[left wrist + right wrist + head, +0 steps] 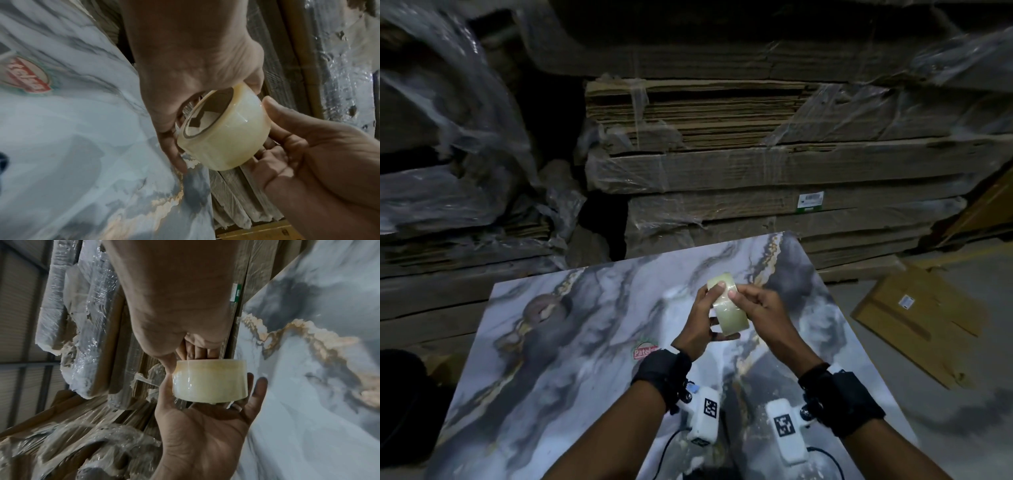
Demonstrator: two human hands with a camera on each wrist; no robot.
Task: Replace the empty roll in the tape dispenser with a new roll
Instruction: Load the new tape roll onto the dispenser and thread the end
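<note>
A full roll of clear tape [732, 318] with a brown cardboard core is held in the air over the far half of the marble-patterned table [585, 342]. My left hand [714, 308] grips it from the left, thumb on top and fingers curled under it. My right hand [738, 294] pinches the roll's outer face from the right. The left wrist view shows the roll [226, 138] between my left hand [185, 73] and my right hand [308, 154]. In the right wrist view the roll [209, 382] lies on my left fingers. No tape dispenser is in view.
Tall stacks of flat cardboard wrapped in plastic film [756, 171] stand right behind the table. A flattened carton [914, 318] lies on the floor to the right. A round red and green sticker [645, 349] marks the tabletop beside my left wrist. A dark object [400, 394] sits at far left.
</note>
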